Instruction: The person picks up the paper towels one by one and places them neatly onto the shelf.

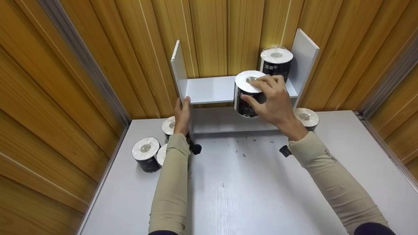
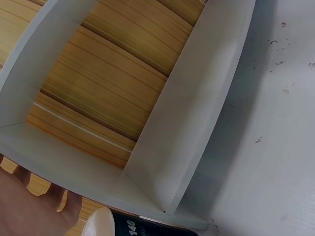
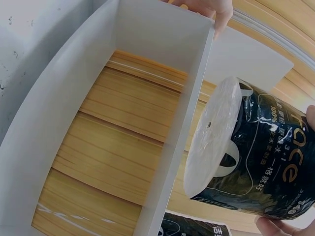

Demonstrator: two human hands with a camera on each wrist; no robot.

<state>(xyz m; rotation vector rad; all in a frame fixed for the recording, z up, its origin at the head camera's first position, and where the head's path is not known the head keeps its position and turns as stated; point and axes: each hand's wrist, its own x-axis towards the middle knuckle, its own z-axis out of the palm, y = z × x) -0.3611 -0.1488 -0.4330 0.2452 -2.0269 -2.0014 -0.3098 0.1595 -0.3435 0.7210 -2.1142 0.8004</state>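
Note:
My right hand [image 1: 276, 101] grips a plastic-wrapped toilet paper roll [image 1: 241, 104] from above and the side, with the roll raised in front of the white shelf's [image 1: 210, 89] upper board. In the right wrist view that roll [image 3: 266, 152] is tilted, with its flat white end toward the shelf and its dark printed wrapper showing. My left hand [image 1: 182, 117] holds the shelf's left side panel [image 1: 179, 70], its thumb at the front edge. A second toilet paper roll [image 1: 276, 67] stands upright on the upper board at the right end.
Several wrapped rolls stand on the white table left of the shelf, one roll [image 1: 146, 151] in front and others partly behind my left arm. Another roll [image 1: 306, 118] stands at the shelf's right. Black feet [image 1: 196, 149] jut forward below. Wood-patterned walls [image 1: 209, 36] enclose the table.

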